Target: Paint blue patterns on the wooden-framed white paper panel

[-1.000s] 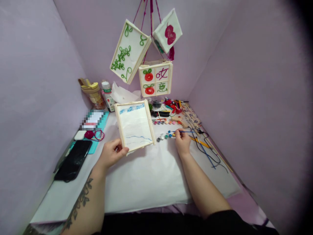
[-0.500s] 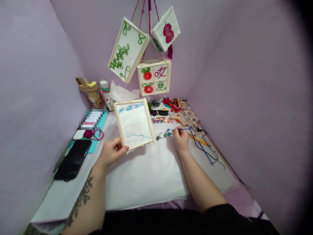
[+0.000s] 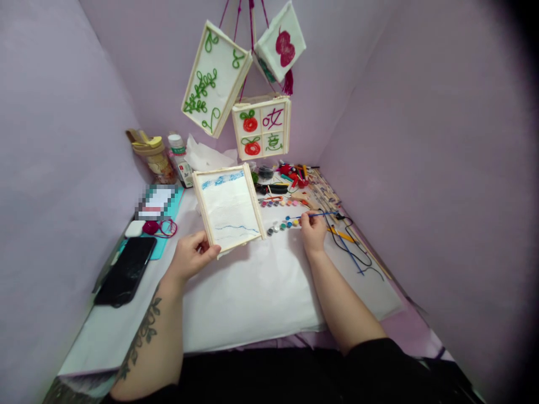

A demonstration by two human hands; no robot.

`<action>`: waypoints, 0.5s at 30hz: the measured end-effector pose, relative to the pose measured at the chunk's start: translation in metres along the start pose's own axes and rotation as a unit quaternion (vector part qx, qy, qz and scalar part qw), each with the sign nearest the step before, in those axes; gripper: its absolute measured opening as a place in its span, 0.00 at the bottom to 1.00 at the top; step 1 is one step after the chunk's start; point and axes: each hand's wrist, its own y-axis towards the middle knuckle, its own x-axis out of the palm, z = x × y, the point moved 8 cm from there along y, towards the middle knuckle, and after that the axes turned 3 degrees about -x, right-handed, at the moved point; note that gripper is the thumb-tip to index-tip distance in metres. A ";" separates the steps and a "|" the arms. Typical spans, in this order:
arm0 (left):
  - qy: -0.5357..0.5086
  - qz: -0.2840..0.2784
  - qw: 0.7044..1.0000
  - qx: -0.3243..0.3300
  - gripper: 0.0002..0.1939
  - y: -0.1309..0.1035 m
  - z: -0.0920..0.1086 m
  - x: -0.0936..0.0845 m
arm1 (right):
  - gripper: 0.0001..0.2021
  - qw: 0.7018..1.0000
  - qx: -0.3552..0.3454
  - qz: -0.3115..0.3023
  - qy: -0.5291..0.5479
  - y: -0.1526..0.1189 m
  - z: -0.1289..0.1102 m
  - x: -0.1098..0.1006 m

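Observation:
My left hand [image 3: 193, 255] grips the lower left corner of a wood-framed white panel [image 3: 231, 207], thumb in front. The panel is tilted up above the table; a blue painted band runs along its top and thin blue wavy lines cross its lower part. In my right hand [image 3: 314, 230] a thin blue paintbrush [image 3: 328, 213] is pinched, its tip pointing left at the small paint pots [image 3: 283, 225]. Whether the tip touches paint is too small to tell. A second row of paint pots [image 3: 280, 203] lies behind.
Decorated framed panels [image 3: 217, 78] hang on cords at the back. A black phone [image 3: 127, 271], crimson yarn [image 3: 151, 226], a lidded cup [image 3: 155, 157] and a white-capped bottle [image 3: 179, 154] are at left. Black-handled pliers [image 3: 275, 189], a black cord [image 3: 357, 255] and sticks [image 3: 326, 185] lie right.
The whole view has shifted slightly. My left hand still holds the panel, and the brush in my right hand stays near the paint pots with little movement.

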 end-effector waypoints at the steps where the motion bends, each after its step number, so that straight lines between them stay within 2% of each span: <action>1: 0.000 -0.001 1.000 -0.001 0.17 0.000 0.000 0.000 | 0.12 1.000 -0.002 -0.002 -0.003 0.000 -0.001 0.000; 9: -0.006 0.003 1.000 -0.004 0.17 0.001 0.000 0.000 | 0.12 1.000 0.013 0.000 0.014 -0.001 0.000 0.002; 15: -0.005 0.002 1.000 -0.009 0.17 0.002 0.002 0.000 | 0.12 0.999 0.029 -0.026 0.017 -0.001 0.002 0.008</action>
